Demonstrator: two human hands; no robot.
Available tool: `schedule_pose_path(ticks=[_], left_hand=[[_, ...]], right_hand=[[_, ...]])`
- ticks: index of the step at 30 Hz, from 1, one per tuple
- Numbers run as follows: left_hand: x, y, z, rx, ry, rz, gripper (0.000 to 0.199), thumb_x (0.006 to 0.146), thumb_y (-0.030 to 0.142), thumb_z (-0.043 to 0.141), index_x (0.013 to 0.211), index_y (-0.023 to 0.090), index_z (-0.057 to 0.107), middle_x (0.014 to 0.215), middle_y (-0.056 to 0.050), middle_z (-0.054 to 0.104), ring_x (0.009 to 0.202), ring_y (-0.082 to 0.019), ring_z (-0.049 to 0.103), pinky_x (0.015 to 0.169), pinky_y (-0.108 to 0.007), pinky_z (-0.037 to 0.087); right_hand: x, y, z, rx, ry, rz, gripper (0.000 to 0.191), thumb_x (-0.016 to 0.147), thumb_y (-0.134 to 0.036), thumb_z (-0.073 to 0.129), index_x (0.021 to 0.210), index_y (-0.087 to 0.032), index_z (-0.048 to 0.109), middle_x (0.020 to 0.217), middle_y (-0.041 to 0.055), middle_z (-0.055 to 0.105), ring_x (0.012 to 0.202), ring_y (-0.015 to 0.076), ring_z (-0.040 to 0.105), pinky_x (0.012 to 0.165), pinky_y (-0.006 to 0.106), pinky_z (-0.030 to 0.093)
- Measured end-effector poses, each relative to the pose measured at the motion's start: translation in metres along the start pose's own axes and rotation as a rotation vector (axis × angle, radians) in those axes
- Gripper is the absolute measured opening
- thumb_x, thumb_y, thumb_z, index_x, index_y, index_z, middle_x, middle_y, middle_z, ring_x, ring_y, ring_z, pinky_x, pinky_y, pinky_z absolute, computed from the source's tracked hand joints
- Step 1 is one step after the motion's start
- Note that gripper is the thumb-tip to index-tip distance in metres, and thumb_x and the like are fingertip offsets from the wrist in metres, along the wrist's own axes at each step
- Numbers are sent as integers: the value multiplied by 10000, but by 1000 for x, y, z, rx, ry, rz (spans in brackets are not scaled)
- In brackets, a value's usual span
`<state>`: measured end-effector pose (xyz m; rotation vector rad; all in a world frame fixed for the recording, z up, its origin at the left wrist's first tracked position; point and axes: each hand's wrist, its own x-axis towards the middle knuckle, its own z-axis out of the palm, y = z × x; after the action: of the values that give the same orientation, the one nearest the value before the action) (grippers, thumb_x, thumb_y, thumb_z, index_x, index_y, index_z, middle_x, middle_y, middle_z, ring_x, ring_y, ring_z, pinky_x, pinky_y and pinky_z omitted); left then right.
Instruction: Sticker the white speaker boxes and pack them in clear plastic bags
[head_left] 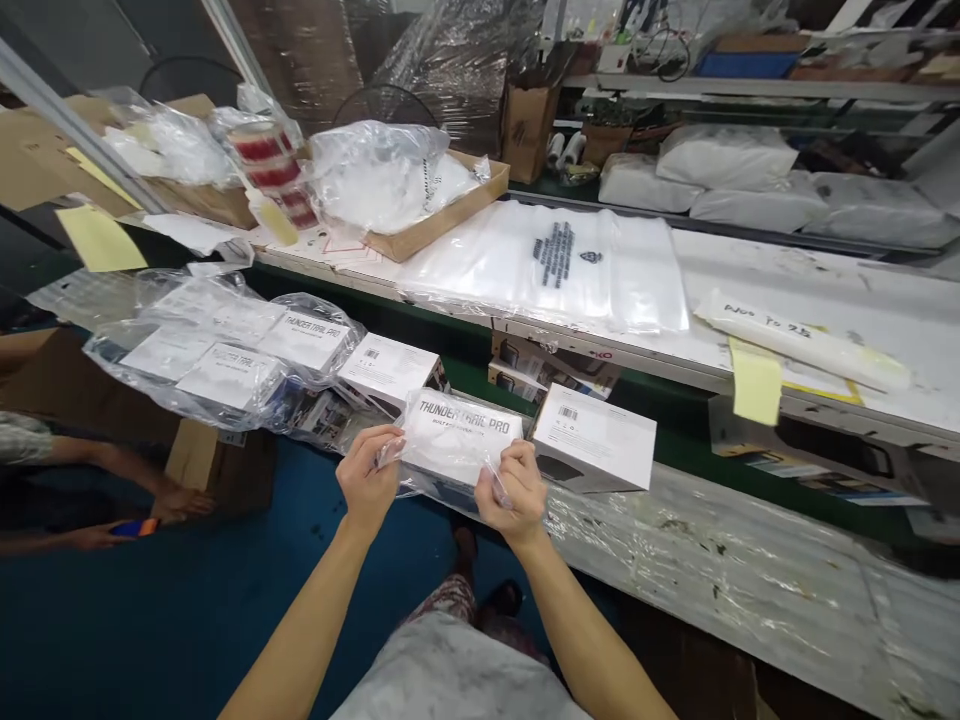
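Bagged boxes [229, 345] are set L of the bare box [390, 372]; flat bags [555, 265] are laid on the shelf [810, 290] behind.

right of the white box [600, 435] beside the right hand [516, 490], the lower counter [750, 570] gives a long open run toward the right edge of view. that box blocks a low sideways pass there; on the other side, a second white box [390, 370] and the wrapped boxes [225, 345] crowd the way. on the upper counter [810, 275], a hand could skim over the flat plastic bags [600, 265], but the cardboard tray [457, 215] and tape rolls [266, 165] stand higher farther left.
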<state>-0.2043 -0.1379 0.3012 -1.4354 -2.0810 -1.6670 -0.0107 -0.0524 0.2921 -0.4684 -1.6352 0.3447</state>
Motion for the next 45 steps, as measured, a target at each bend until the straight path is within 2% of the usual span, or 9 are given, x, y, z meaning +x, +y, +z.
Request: schedule_pose_path(ticks=[4,8,12,17,24,30,37,41,45], left_hand=[[-22,-12,-6,81,-112,70,113,951,295,723,867,244,780,1105,-88,733,701,-160,635,558,-282,453],[-51,-11,-30,111,-254,-41,226,911,308,779,1131,257,779,1167,-86,648,751,-158,622,577,-265,477],[-66,23,-58,-110,-200,-315,357,875,292,759,1225,255,699,1019,-30,566,727,-140,546,674,-275,496],[-84,90,-59,-696,-255,-722,333,711,170,608,1037,232,633,922,0,535,733,-135,522,709,-268,472],[-124,155,-62,-622,-774,-764,135,862,102,657,913,225,636,880,6,606,798,-143,596,756,-256,511],[-102,174,-63,-456,-599,-513,147,961,319,757,1068,219,747,1075,-75,791,1044,-251,764,877,-321,597],[-65,180,12,-406,-629,-378,277,918,475,787,976,205,812,851,-32,757,656,-129,603,604,-236,479],[-63,189,48,-758,-695,-518,528,850,577,824,1233,226,732,1214,-108,729,997,-194,697,792,-251,554],[-64,200,65,-766,-1051,-530,926,673,506,970,1479,272,579,1362,-147,688,1193,-291,689,911,-339,579]], right_hand=[[-22,13,-25,31,-162,-9,263,798,-63,687,780,-268,524,689,8,622,801,255,646,672,441,569],[-51,11,-64,-20,-376,110,268,834,-166,699,1086,-243,645,1052,113,753,1189,357,695,1037,631,583],[-51,-8,-106,-96,-433,230,570,878,-236,693,1426,-226,539,1429,181,652,1475,416,516,1202,759,395],[-32,-55,-146,-24,-210,464,480,891,-187,681,1355,-278,595,1357,114,666,1386,359,591,1202,655,441],[-64,-115,-139,434,-1068,782,1042,875,-226,771,1716,-322,164,1440,102,696,1261,307,704,1056,450,572],[-40,-98,-200,295,-961,843,184,937,-386,778,1046,-238,773,1181,68,751,1068,245,708,949,344,525],[18,-84,-276,59,-909,1023,478,1082,-532,513,772,-212,685,625,-19,656,590,145,573,623,286,426],[28,-88,-297,65,-787,1021,425,1063,-574,527,873,-231,692,789,13,717,705,179,662,647,299,502],[25,-91,-313,365,-435,1163,326,947,-556,740,988,-264,601,840,-11,711,708,190,721,612,317,599]])
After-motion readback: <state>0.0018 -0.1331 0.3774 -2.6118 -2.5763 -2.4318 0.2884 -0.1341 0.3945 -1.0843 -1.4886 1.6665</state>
